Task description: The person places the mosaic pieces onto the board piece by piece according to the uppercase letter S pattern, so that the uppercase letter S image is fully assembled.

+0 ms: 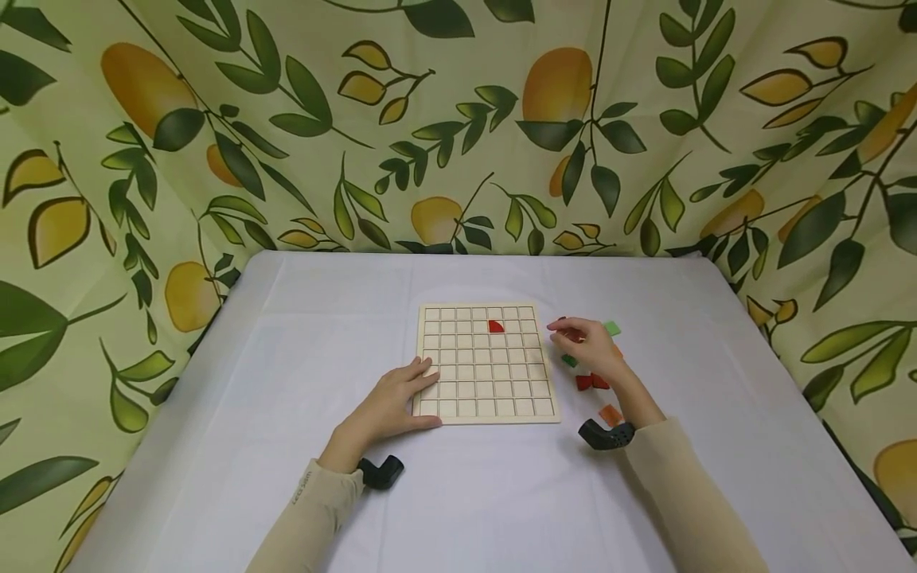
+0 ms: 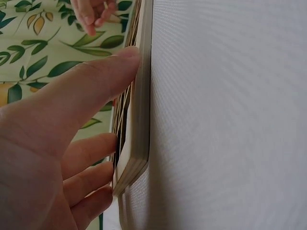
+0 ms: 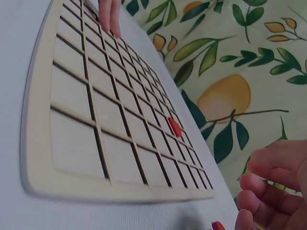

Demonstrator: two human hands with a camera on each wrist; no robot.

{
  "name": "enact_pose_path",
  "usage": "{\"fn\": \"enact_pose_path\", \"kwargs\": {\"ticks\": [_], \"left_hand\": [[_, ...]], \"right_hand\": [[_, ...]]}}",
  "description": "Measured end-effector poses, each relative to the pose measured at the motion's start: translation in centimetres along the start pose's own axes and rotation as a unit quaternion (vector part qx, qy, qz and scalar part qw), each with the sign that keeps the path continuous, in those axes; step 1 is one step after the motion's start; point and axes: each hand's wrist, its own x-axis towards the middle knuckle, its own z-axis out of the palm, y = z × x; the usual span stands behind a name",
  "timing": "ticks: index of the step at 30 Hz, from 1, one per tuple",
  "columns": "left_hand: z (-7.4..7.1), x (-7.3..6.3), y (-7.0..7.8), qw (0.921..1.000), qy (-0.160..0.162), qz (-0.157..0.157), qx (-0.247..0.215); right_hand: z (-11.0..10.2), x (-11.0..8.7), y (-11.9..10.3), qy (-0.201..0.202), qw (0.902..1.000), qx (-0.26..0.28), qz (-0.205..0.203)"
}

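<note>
A pale wooden grid board [image 1: 485, 419] lies flat on the white table, one red quarter-round piece [image 1: 496, 326] sitting in a cell near its far side. At the board's near left corner my left hand [image 1: 390, 400] rests, fingers spread over the left edge and thumb along the front edge. My right hand [image 1: 589, 344] hovers just right of the board above small coloured pieces, fingers loosely bent. In the right wrist view, no piece shows between the right fingertips [image 3: 249, 182]. A red piece [image 3: 218, 225] lies below them, partly cut off.
Right of the board lie red pieces [image 1: 584, 383], an orange piece [image 1: 610, 415], a dark green piece [image 1: 569, 360] and a light green piece [image 1: 612, 328]. A leaf-and-fruit patterned curtain [image 1: 458, 143] surrounds the table's back and sides. Black wrist devices [image 1: 383, 473] sit at both wrists.
</note>
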Motion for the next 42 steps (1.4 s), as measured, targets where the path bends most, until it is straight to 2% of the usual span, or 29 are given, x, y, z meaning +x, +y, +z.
{"fn": "enact_pose_path", "kwargs": {"ticks": [9,21,26,32,42], "left_hand": [[0.0,0.0,0.1,1.0,-0.003,0.003,-0.002],[-0.1,-0.1,0.1,1.0,-0.001,0.002,-0.004],[0.0,-0.1,0.1,1.0,-0.003,0.0,-0.004],[-0.2,-0.1,0.2,1.0,-0.004,-0.003,-0.007],[-0.2,-0.1,0.3,1.0,-0.003,0.001,-0.007]], "right_hand": [[-2.2,-1.6,1.4,-0.008,0.9991,-0.022,0.035],[-4.7,-2.9,3.1,-0.03,0.9983,-0.047,0.018],[-5.4,-3.4,4.1,-0.023,0.9975,-0.059,0.031],[-6.2,-3.7,4.7,-0.024,0.9965,-0.065,0.046],[-7.1,-3.4,5.9,-0.029,0.9953,-0.08,0.046]]}}
